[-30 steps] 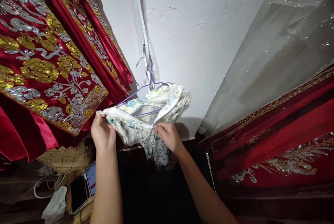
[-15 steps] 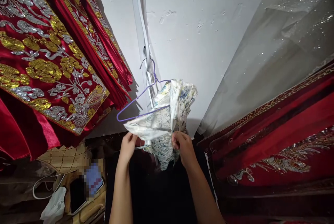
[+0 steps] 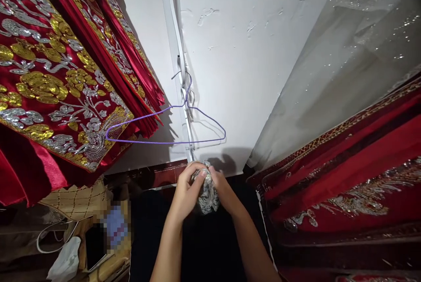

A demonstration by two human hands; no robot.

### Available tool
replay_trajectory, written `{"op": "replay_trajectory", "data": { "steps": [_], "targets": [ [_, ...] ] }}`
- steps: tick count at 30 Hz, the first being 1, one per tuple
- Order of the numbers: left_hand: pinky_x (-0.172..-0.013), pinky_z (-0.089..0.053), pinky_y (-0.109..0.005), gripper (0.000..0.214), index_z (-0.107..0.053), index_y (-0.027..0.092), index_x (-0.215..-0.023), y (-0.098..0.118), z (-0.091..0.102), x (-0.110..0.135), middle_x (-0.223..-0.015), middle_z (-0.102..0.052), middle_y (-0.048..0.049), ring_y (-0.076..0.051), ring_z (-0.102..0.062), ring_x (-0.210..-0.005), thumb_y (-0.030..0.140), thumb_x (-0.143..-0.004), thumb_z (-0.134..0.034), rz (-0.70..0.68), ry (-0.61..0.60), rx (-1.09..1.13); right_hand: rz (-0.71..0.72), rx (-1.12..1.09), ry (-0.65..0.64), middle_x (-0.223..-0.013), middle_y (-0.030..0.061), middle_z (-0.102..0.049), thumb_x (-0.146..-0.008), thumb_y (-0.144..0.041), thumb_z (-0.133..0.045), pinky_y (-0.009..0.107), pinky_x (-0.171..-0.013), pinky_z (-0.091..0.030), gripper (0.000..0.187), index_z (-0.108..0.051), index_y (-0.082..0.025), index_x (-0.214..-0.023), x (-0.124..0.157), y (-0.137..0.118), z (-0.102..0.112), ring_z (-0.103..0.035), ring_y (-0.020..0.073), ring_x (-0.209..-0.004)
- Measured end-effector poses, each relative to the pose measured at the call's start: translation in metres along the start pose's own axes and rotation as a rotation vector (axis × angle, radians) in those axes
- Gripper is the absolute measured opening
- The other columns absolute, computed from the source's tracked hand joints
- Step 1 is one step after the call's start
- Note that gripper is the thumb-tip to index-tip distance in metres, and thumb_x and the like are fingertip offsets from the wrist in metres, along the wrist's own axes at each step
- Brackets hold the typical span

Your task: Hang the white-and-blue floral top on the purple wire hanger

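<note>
A patterned, light-coloured garment [image 3: 207,198] is bunched up between my two hands, low in the middle of the head view. My left hand [image 3: 191,183] grips its top edge, with the thumb laid across the gathered cloth. From the other side, my right hand [image 3: 221,185] closes on the same bundle, its fingers partly hidden. Above them a bare purple wire hanger [image 3: 167,142] hangs by its hook on a white metal stand [image 3: 174,14], apart from the garment.
Red robes with gold and silver embroidery [image 3: 62,76] hang at the left. Sheer sparkling fabric [image 3: 325,54] and a red embroidered garment [image 3: 345,185] fill the right. At lower left are a dark phone [image 3: 95,247], a white crumpled wrapper [image 3: 66,260] and a cable. A white wall [image 3: 243,76] stands behind.
The garment has come off the hanger and is now gathered into a bundle. My hands have moved closer together. The hanger has swung and hangs bare.
</note>
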State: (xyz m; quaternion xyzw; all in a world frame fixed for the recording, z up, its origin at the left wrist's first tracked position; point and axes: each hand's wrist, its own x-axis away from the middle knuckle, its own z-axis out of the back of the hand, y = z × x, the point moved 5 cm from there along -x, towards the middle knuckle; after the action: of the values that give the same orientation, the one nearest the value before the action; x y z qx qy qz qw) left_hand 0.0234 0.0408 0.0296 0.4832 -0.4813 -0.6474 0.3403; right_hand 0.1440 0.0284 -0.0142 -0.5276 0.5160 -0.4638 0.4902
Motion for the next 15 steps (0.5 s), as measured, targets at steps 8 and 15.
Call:
{"op": "replay_trajectory", "data": {
  "steps": [8, 15],
  "targets": [
    [-0.096, -0.049, -0.037, 0.039, -0.069, 0.021, -0.114, -0.009, 0.018, -0.002, -0.113, -0.069, -0.0105, -0.026, -0.064, -0.107, 0.047, -0.1, -0.044, 0.022, -0.051, -0.106, 0.004, 0.141, -0.328, -0.071, -0.0002, -0.057, -0.07, -0.02, -0.073, 0.028, -0.06, -0.04, 0.016, -0.06, -0.02, -0.078, 0.006, -0.026, -0.012, -0.049, 0.0152, -0.064],
    [-0.067, -0.043, -0.026, 0.036, -0.069, 0.018, -0.086, -0.028, 0.042, 0.029, -0.077, -0.066, -0.0028, -0.019, -0.055, -0.071, 0.048, -0.094, -0.052, 0.192, -0.332, -0.386, 0.462, 0.197, 0.418, -0.074, -0.0004, -0.057, -0.076, -0.025, -0.064, 0.026, -0.061, -0.039, 0.011, -0.061, -0.02, -0.085, -0.045, -0.094, 0.055, -0.05, 0.0142, -0.066]
  ]
}}
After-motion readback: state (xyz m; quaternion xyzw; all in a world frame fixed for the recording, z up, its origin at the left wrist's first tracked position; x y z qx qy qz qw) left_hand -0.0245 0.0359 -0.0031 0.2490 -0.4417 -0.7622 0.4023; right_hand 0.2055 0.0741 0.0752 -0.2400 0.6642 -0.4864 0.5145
